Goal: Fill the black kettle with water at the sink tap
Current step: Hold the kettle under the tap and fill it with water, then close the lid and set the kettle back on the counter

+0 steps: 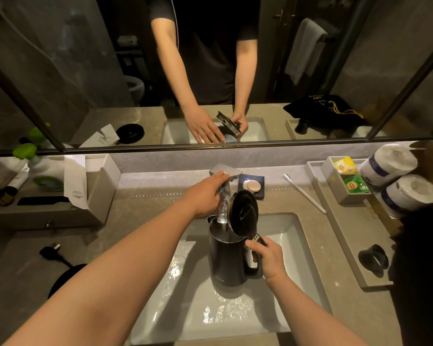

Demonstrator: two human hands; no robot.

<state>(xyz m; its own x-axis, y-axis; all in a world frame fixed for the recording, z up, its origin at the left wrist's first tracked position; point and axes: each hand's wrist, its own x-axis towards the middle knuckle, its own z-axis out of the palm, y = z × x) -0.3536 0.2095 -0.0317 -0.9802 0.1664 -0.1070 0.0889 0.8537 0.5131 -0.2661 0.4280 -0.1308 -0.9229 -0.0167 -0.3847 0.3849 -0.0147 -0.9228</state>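
Grip: right hand (269,258) holds the black kettle (229,260) by its handle; left hand (205,193) rests on the tap (224,172)
Tip: keep kettle straight under the water, stop before it spills

I get one view only, from my head camera. It looks forward and down, close over my fingers (256,245), with the mirror (60,71) beyond them.

hotel bathroom | mirror (85,71) over sink (298,245) | tea bags (355,184) | toilet rolls (390,161)
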